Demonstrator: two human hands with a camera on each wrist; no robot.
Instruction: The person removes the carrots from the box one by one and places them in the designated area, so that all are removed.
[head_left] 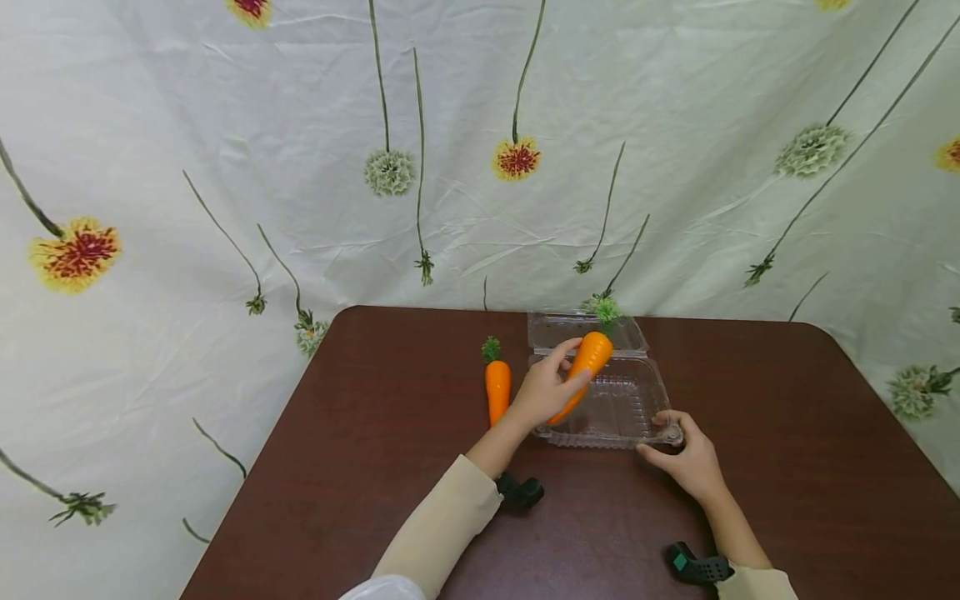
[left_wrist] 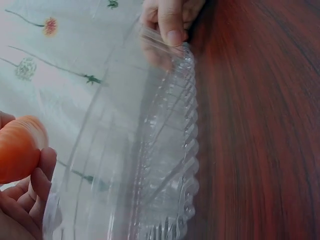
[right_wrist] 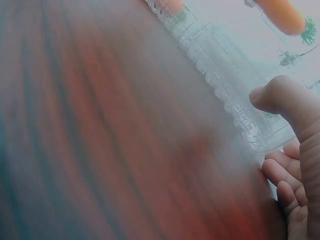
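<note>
An orange toy-like carrot [head_left: 592, 353] with a green leafy top is gripped by my left hand [head_left: 542, 393], tilted above the clear plastic clamshell box [head_left: 633, 402]. The left wrist view shows thumb and fingers round the carrot's [left_wrist: 19, 150] orange body. My right hand [head_left: 696, 463] holds the box's near right corner; in the left wrist view its thumb [left_wrist: 172, 30] lies on the rim. The box stands with its lid [head_left: 543, 332] folded back, away from me. A second carrot [head_left: 497, 385] lies left of the box, its lower end hidden behind my left hand.
The dark reddish-brown table [head_left: 375, 400] has rounded far corners. Behind it hangs a white cloth [head_left: 315, 100] printed with flowers. Black bands with small devices [head_left: 697, 567] sit on both wrists.
</note>
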